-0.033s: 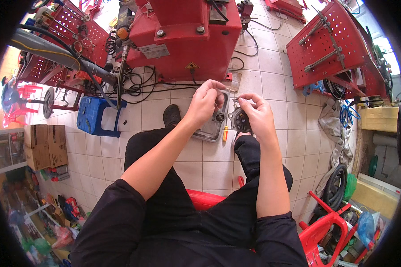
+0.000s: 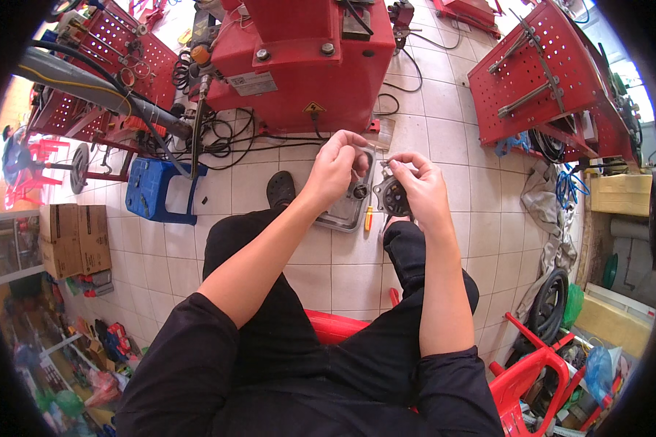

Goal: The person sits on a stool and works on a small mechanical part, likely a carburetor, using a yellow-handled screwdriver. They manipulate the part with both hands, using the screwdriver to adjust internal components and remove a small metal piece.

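My right hand [image 2: 420, 182] grips a round, dark metal part with a lobed rim [image 2: 392, 200] by its upper edge, above the floor. To its left, my left hand [image 2: 340, 164] is raised with curled fingers; what is in them, if anything, I cannot make out. Below the left hand lies a grey metal tray [image 2: 332, 218] with a small dark ring-shaped piece [image 2: 358, 191] in it. A yellow-handled screwdriver [image 2: 369, 218] lies on the tiles beside the tray, between my feet.
A big red machine [image 2: 291, 98] stands ahead, black cables [image 2: 233, 146] around its base. Red perforated racks [image 2: 503, 87] flank it. At left are a blue stool [image 2: 149, 189] and cardboard boxes [image 2: 73, 240]; at right, bunched fabric [image 2: 543, 197], a tyre [image 2: 543, 309] and red chair parts [image 2: 525, 386].
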### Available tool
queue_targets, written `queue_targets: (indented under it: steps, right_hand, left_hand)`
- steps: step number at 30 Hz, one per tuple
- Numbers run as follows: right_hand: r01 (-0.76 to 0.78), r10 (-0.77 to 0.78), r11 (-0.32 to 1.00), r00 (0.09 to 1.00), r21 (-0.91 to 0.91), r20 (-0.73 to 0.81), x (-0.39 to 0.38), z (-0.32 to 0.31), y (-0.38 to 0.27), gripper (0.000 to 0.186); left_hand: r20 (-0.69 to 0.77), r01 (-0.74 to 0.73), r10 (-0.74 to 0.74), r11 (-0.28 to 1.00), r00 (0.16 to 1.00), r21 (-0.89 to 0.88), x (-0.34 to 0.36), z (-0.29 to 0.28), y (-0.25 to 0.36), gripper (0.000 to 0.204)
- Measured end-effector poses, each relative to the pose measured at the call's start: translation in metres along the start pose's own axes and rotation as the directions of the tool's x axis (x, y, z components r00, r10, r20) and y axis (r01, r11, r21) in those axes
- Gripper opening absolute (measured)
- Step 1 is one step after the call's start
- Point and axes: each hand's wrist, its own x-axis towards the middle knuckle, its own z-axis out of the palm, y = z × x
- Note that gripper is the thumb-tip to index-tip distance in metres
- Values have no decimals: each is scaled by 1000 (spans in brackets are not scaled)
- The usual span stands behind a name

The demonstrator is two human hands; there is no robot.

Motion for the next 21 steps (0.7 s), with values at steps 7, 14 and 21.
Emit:
queue_targets:
  steps: [7, 14, 21]
  right_hand:
    - [-4, 5, 999, 1000, 35, -16, -1, 0, -1, 15]
    - [9, -6, 997, 999, 82, -32, -2, 1, -5, 15]
    - [94, -96, 995, 993, -31, -62, -1, 1, -3, 13]
  left_hand:
    - [-16, -131, 135, 982, 991, 134, -1, 6, 5, 19]
    - [-17, -126, 130, 979, 991, 159, -3, 9, 6, 19]
    - [3, -330, 340, 912, 941, 242, -8, 12, 0, 14]
